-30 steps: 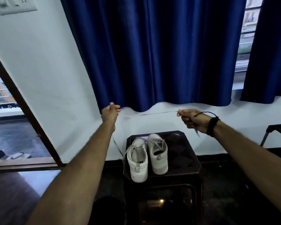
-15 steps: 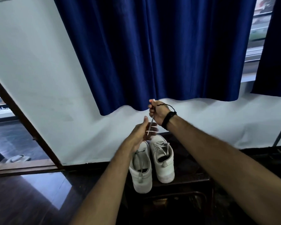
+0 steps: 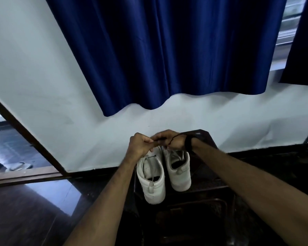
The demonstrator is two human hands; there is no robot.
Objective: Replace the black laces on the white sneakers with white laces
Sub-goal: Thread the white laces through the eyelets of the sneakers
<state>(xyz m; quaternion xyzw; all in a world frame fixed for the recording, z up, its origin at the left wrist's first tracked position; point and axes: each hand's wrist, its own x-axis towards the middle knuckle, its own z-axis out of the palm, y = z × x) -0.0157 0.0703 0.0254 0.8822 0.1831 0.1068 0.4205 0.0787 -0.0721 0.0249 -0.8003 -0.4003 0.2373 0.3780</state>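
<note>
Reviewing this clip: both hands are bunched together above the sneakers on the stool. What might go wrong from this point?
1. The left sneaker has its heel past the front edge of the dark stool; a tug on a lace could tip it off.
2. The left hand and right hand meet on a thin lace, barely visible here, so it might slip or tangle.

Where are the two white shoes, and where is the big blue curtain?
Left shoe (image 3: 152,181), head view, on its heel side.
Right shoe (image 3: 180,174), head view, on its heel side.
Blue curtain (image 3: 167,50), head view, on the middle of the cloth.
</note>
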